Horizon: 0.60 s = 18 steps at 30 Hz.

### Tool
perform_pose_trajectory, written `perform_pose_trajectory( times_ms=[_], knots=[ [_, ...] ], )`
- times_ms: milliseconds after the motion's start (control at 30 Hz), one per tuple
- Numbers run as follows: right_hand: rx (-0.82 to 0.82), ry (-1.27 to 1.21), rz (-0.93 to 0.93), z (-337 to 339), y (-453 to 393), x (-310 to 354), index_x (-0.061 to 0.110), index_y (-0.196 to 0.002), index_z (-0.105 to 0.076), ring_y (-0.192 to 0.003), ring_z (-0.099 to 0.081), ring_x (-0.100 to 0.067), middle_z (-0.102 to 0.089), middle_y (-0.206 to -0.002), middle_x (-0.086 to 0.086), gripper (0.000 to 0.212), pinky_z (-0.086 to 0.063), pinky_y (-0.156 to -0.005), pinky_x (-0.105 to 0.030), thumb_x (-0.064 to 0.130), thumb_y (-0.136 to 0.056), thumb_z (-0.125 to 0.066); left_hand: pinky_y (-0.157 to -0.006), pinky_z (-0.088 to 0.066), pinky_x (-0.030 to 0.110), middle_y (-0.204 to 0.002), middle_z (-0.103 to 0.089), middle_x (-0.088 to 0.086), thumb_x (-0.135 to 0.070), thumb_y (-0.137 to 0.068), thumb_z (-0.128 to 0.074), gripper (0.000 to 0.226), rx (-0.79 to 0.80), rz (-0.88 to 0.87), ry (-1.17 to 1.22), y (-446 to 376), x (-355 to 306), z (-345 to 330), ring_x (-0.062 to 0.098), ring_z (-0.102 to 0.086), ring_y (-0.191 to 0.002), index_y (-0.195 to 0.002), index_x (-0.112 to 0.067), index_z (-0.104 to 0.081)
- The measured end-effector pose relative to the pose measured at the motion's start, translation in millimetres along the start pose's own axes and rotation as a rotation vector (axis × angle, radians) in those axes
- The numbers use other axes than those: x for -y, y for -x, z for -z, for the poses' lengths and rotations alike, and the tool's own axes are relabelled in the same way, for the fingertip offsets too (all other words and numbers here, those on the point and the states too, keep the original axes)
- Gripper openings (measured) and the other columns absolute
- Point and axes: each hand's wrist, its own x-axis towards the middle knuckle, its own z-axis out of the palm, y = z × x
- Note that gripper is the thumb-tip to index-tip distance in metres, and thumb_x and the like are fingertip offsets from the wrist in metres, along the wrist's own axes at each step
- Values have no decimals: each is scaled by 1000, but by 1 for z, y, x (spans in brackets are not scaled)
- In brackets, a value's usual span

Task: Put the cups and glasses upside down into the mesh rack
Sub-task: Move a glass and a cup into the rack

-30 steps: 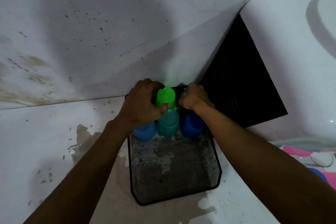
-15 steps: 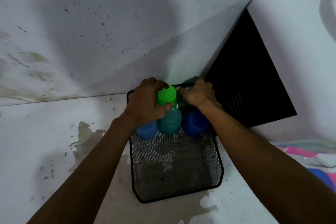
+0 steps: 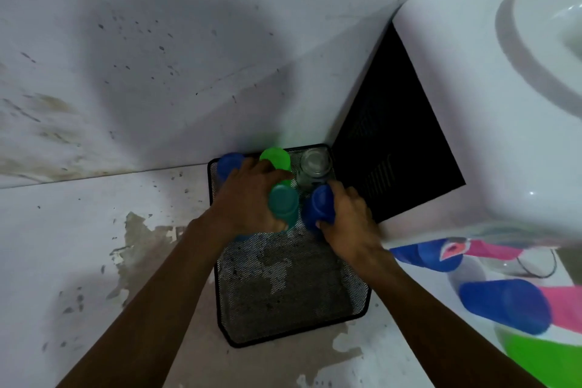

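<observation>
Change since earlier frame: both hands drawn back from the rear row to the second row. Left hand [image 3: 248,198]: curled around teal cup [image 3: 283,205], inverted. Right hand [image 3: 348,217]: closed around dark blue cup [image 3: 318,206], inverted. Mesh rack [image 3: 293,309], on bench [image 3: 78,246] in wall corner: rear row holds blue cup [image 3: 230,164], green cup [image 3: 275,159], clear glass [image 3: 316,167], all bottoms up. Front of rack bare.
</observation>
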Motion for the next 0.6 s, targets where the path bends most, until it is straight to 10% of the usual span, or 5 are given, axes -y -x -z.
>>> perform_pose_trajectory(
  times_ms=[200, 600],
  knots=[
    [-33, -59, 16, -1, -10, 4, 21, -133, -38, -115, -55, -35, -50, -128, -13, 69, -52, -92, -46, 12, -75, -75, -95, -38, 40, -126, -54, 3, -30, -68, -77, 74, 48, 13, -107, -2, -3, -13, 27, -41, -117, -135, -30, -46],
    [-29, -47, 113, 2, 35, -6, 25, -148, -12, -125, -44, -34, -32, -141, -12, 102, -47, -98, -48, 27, -71, -79, -97, -34, 43, -133, -49, 8, -41, -64, -76, 92, -30, 52, -252, 17, -29, -4, 31, -39, -123, -144, -26, -33]
  ],
)
